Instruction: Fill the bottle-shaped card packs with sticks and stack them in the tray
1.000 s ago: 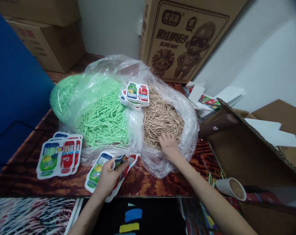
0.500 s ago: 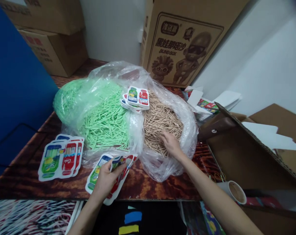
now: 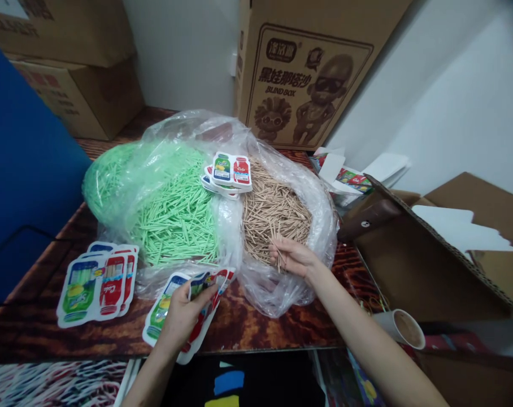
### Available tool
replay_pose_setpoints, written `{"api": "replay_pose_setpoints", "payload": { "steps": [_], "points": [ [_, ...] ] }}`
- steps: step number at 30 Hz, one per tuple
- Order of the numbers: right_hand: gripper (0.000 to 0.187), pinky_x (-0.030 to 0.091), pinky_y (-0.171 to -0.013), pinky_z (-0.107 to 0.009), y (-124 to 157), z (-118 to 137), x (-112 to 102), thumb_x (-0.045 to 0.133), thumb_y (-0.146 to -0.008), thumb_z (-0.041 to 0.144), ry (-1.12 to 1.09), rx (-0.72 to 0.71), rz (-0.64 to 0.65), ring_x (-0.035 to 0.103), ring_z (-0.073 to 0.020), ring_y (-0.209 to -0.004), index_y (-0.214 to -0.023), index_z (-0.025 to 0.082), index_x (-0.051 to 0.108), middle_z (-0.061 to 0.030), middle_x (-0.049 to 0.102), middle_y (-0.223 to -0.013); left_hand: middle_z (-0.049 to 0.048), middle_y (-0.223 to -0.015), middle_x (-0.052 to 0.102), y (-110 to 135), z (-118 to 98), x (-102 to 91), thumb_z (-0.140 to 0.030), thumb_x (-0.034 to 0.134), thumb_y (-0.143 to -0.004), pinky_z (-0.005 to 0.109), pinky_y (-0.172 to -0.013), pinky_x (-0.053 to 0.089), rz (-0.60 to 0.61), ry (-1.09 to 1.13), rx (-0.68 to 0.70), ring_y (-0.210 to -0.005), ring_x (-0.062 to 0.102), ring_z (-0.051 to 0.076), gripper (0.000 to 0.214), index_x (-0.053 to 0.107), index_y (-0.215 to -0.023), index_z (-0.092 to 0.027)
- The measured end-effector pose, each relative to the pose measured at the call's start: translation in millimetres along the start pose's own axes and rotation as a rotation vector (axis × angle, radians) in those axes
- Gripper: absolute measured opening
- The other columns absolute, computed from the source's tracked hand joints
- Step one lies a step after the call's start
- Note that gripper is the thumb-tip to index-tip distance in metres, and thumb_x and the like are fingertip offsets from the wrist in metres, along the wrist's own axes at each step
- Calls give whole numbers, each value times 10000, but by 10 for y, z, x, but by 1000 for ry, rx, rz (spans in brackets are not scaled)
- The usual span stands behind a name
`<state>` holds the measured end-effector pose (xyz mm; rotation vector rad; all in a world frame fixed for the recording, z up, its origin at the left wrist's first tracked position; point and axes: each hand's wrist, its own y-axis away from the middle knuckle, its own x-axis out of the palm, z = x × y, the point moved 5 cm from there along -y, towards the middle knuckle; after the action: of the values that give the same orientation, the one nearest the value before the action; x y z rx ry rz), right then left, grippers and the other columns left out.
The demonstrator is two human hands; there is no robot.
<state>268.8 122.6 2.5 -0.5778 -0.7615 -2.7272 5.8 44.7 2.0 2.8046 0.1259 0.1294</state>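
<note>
My left hand (image 3: 187,314) pinches a printed packet (image 3: 161,308) with green and red bottle pictures, near the table's front edge. A few thin brown sticks (image 3: 277,240) are between the fingers of my right hand (image 3: 294,257), just over the pile of brown sticks (image 3: 277,206) in a clear plastic bag (image 3: 324,212). To the left of that pile lie light green sticks (image 3: 178,223) in plastic. Several similar packets (image 3: 98,288) are stacked at the left, with sticks showing in the top one. Another small stack of packets (image 3: 231,169) rests between the two piles.
A large printed carton (image 3: 307,85) stands behind the bags, and more cartons (image 3: 82,96) are at the back left. An open cardboard box (image 3: 403,271) is on the right, with a paper cup (image 3: 403,329) by it. A blue panel (image 3: 23,169) borders the left.
My right hand has drawn back slightly from the brown pile and now has a few sticks in its fingers. The left hand keeps its grip on the packet. The view has shifted a little.
</note>
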Motion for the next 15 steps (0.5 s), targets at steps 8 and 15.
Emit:
{"api": "replay_pose_setpoints", "payload": {
  "steps": [8, 15],
  "points": [
    [197, 480, -542, -185, 256, -447, 452, 738, -757, 226, -158, 172, 215, 548, -64, -531, -845, 95, 619, 28, 553, -608, 56, -767, 723, -266, -217, 555, -397, 783, -611, 326, -754, 509, 286, 332, -39, -725, 654, 203, 397, 722, -907, -139],
    [220, 384, -449, -181, 386, -825, 641, 702, -800, 269, -138, 327, 421, 518, -51, -493, -910, 101, 613, 0, 586, -719, -2, -653, 642, -374, -213, 796, -380, 773, -626, 232, -604, 424, 613, 59, -38, -603, 547, 130, 279, 692, -731, -134]
  ]
}}
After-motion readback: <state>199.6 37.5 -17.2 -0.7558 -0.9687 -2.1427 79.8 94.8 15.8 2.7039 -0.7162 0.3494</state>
